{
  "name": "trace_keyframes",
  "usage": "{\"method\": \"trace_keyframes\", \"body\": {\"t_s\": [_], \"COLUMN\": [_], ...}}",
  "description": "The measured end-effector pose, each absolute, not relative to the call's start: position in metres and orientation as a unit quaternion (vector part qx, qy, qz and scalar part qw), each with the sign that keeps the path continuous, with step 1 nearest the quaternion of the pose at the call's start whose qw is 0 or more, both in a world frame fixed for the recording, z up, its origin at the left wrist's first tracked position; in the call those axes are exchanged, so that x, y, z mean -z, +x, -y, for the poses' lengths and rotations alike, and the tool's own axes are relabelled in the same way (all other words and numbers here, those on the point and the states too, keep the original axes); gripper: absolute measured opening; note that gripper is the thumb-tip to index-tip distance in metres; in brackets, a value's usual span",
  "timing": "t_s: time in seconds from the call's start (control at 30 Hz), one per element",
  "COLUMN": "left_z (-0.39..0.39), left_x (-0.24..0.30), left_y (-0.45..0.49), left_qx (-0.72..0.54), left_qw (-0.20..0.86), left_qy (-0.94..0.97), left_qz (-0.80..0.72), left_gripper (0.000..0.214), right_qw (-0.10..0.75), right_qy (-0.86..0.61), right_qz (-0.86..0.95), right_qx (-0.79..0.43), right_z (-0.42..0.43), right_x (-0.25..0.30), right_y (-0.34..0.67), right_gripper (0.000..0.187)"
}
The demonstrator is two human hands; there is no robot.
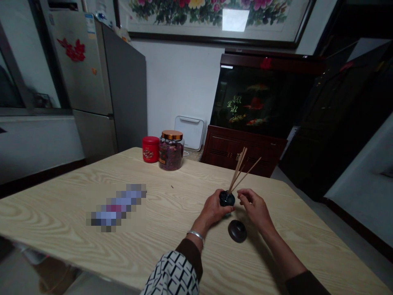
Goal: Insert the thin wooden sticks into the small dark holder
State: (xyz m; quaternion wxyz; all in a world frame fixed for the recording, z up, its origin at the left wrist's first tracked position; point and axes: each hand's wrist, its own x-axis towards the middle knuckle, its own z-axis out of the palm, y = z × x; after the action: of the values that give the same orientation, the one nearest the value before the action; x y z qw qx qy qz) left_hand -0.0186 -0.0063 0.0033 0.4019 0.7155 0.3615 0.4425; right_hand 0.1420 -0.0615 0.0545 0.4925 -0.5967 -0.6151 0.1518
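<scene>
Your left hand (213, 209) has its grip clamped on one dark round pot (227, 199), with at least three wooden sticks (240, 170) fanning up out of it (the exact count is hard to settle). Your right hand (254, 209) sits just beside the pot, its grip loosely curled, apart and holding nothing. One dark round lid (237, 231) lies on the worktop (172, 192) below your hands, touching neither. Farther off stand one red tin (150, 149) and one glass jar (171, 153), side by side.
</scene>
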Motion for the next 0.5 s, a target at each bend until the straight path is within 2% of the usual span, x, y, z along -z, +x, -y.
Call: {"method": "trace_keyframes", "body": {"t_s": [0.13,0.33,0.4,0.5], "left_z": [0.006,0.007,0.007,0.003], "left_x": [-0.003,-0.003,0.000,0.008], "left_y": [-0.018,-0.020,-0.020,-0.018], "left_qx": [-0.438,-0.428,-0.422,-0.428], "left_qw": [0.401,0.401,0.402,0.392], "left_qy": [0.715,0.731,0.742,0.743], "left_qz": [-0.369,-0.348,-0.331,-0.333], "left_gripper": [0.061,0.061,0.073,0.104], "right_qw": [0.459,0.421,0.398,0.369], "right_qy": [-0.623,-0.627,-0.622,-0.630], "right_qz": [0.604,0.621,0.642,0.657], "right_qx": [-0.190,-0.208,-0.204,-0.189], "right_z": [0.082,0.068,0.056,0.038], "right_x": [-0.030,-0.015,-0.019,-0.024], "right_y": [0.152,0.141,0.135,0.131], "right_gripper": [0.035,0.060,0.059,0.056]}}
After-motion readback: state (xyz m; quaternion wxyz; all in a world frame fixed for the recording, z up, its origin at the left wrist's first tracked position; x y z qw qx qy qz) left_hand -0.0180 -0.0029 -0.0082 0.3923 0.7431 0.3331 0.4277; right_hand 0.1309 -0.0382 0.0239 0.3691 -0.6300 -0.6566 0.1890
